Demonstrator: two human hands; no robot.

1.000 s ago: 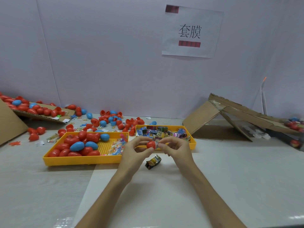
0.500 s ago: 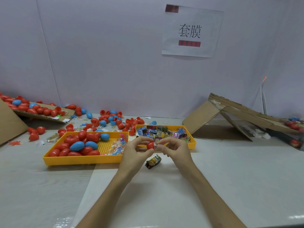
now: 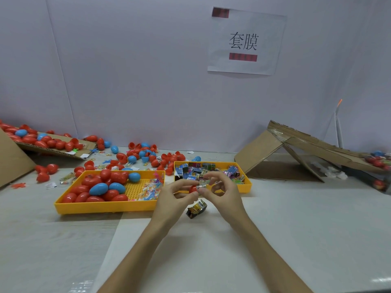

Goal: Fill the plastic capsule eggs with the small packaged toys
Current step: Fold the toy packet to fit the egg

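On the pale surface (image 3: 296, 218) nearest the viewer, two bare forearms reach in and meet at the middle. Just under the hands, one dark and yellow packaged toy (image 3: 196, 208) lies loose on the surface. Above it, the left hand (image 3: 175, 195) has its grip clamped round a red capsule egg (image 3: 193, 189), which sits between thumb and fingertips. The right hand (image 3: 222, 191) pinches a silvery packet (image 3: 202, 183) against the egg's right side; its other fingers are loosely curled. Behind the hands, the left yellow tray (image 3: 105, 206) holds red and blue eggs (image 3: 99, 187) and the right yellow tray (image 3: 246, 185) holds more packets (image 3: 196, 171). Farther off, loose eggs (image 3: 146, 155) are scattered, folded cardboard (image 3: 258, 153) stands at the right, and a paper sign (image 3: 245, 41) hangs on the wall.
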